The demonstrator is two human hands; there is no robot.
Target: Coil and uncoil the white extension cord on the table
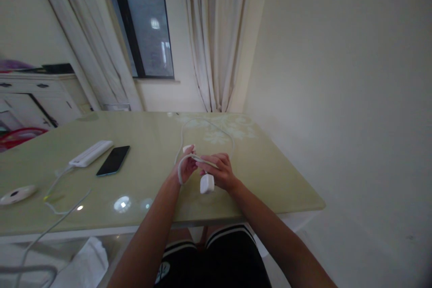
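Near the front of the table, my left hand [187, 168] is closed on a white charging cable [180, 173], which loops around that hand by the wrist. My right hand [222, 174] grips the same cable close beside it, fingers bent. Below the right fingers hangs a white charger plug [207, 184], apart from the tabletop. Another small white piece [189, 148] shows just beyond the left fingertips; its kind is unclear. From the hands, a long thin stretch of cable [202, 119] curves across the far part of the table.
To the left lie a black phone [113, 160] and a white power strip [91, 154] with its cord. A white oval device [17, 195] is at the left edge. The glossy table [270, 180] ends near the wall at right. A cabinet [37, 94] stands behind left.
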